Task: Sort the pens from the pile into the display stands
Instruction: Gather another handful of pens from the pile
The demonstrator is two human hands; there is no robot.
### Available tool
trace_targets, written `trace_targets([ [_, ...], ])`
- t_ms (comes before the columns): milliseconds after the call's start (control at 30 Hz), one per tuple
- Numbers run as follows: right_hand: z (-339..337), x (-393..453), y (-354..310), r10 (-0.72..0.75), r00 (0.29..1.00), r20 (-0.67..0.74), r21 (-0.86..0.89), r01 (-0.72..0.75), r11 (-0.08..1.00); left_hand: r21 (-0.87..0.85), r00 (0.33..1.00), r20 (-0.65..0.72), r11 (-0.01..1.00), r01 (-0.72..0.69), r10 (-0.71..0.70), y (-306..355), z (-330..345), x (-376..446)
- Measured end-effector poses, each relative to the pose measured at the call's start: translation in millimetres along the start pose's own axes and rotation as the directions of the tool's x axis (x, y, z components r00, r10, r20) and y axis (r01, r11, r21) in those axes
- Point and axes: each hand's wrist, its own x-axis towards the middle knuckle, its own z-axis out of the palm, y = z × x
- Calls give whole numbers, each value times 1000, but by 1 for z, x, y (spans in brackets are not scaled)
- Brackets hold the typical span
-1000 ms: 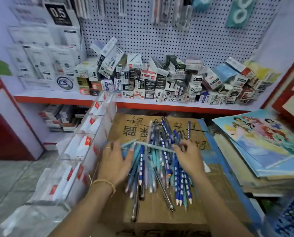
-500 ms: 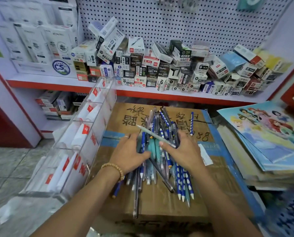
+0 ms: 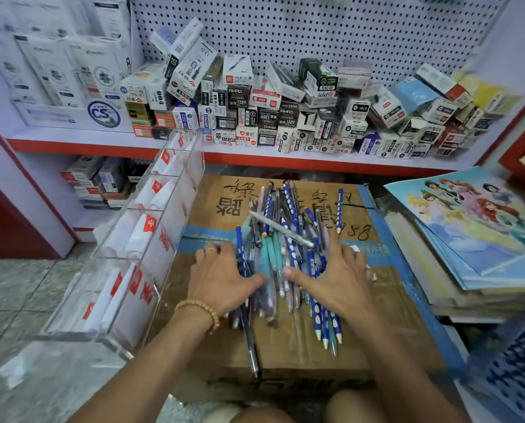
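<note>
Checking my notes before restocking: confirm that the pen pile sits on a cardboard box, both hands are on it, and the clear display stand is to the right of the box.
One detail is wrong. The head view shows the clear display stand to the left of the cardboard box, not the right. The pen pile does sit on the box, with left hand and right hand on it.

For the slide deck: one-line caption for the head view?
Both hands, left hand and right hand, press a pen pile together on a cardboard box.

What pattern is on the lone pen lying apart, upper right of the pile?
Blue with white dots; the lone pen shows best in the head view.
</note>
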Motion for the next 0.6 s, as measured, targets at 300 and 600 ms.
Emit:
trace_targets([
  [300,-4,-5,2,69,997,-42,64,-66,996,-97,991,99,992,-85,94,-5,-14,18],
  [600,-5,-17,5,21,1000,9,51,-22,998,-2,980,187,997,-75,74,-3,-19,30],
])
